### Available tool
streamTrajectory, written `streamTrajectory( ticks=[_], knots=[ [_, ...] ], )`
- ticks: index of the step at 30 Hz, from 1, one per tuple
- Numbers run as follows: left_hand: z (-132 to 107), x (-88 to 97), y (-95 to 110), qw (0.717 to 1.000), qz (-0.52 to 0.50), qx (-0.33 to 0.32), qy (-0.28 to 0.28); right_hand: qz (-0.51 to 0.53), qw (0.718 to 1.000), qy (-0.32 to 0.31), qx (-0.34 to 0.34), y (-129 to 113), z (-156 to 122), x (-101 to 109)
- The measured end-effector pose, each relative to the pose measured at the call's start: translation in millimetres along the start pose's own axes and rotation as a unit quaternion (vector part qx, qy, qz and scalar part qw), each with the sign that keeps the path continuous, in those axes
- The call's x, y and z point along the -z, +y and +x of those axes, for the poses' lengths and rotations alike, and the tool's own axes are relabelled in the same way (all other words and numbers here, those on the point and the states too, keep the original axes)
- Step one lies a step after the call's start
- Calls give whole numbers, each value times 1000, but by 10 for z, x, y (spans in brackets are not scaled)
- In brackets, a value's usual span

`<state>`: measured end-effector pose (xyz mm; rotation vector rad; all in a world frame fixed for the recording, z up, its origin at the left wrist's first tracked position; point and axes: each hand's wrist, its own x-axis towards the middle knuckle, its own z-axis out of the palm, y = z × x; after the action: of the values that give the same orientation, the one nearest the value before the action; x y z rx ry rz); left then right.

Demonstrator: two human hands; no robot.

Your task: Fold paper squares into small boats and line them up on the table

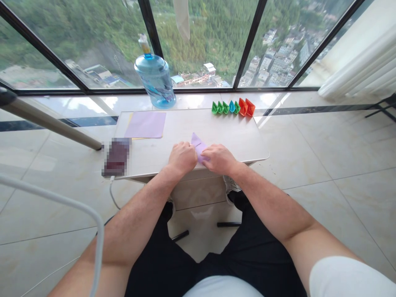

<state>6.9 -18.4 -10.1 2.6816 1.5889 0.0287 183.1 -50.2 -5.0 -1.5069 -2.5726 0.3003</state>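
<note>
A folded piece of purple paper (198, 143) is held between my hands near the front edge of the low white table (148, 156). My left hand (183, 157) is closed at its left side, fingers curled with the knuckles up. On its right side, the fingers of my right hand (219, 158) pinch the paper. Its upper end comes to a point and a crease or flap crosses it; the lower part is partly hidden by my fingers. At the table's far right edge stands a row of small folded paper boats (232, 108), green, blue and red.
Flat purple sheets (147, 124) lie at the table's left, a yellowish edge showing beneath. A blurred-out device (116, 156) with a cable sits at the left corner. Behind the table, a water bottle (156, 80) stands by the window. A pole (55, 123) slants in from the left.
</note>
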Motion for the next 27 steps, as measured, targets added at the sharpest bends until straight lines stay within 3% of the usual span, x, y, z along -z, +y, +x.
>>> streamTrajectory(
  ticks=[3, 6, 9, 15, 20, 27],
  knots=[
    [25, -5, -69, 1000, -3, 13, -23, -3, 999, -26, 22, 32, -12, 15],
    [43, -42, -133, 1000, -19, 5, 17, -9, 999, -34, 17, 95, 3, 38],
    [55, -101, -191, 995, -65, -58, 53, -4, 999, -44, 0, 162, 19, 75],
    [39, -194, -273, 981, -142, -127, 44, -20, 996, -76, 42, 206, -60, 127],
    [33, -237, -319, 973, -170, -150, 49, -45, 995, -75, 53, 159, -113, 121],
    [51, -199, -294, 973, -148, -165, 67, 14, 996, -35, 86, 210, -109, 83]
  ],
)
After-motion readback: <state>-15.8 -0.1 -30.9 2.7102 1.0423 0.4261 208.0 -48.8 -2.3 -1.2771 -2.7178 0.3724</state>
